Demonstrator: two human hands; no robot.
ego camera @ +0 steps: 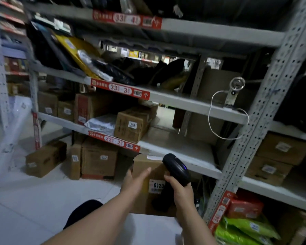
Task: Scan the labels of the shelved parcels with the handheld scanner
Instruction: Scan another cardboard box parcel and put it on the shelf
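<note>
My right hand (181, 191) grips the handle of a black handheld scanner (177, 169), its head pointing up and left with a small blue light on it. Behind it a brown cardboard parcel (143, 167) stands on the floor under the lowest shelf, with a white label (155, 186) reading 0120 partly hidden by the scanner. My left hand (135, 181) lies with straight fingers against the parcel's front face. More labelled boxes sit on the shelf above (131, 125) and on the floor to the left (99, 159).
Grey metal shelving (189, 103) carries red location tags 33-4, 33-3, 33-2. Dark and yellow mailer bags (74, 48) fill the upper shelf. A white cable and small lamp (236, 85) hang at the right post. Green packets (244, 227) lie lower right. The floor is white tile.
</note>
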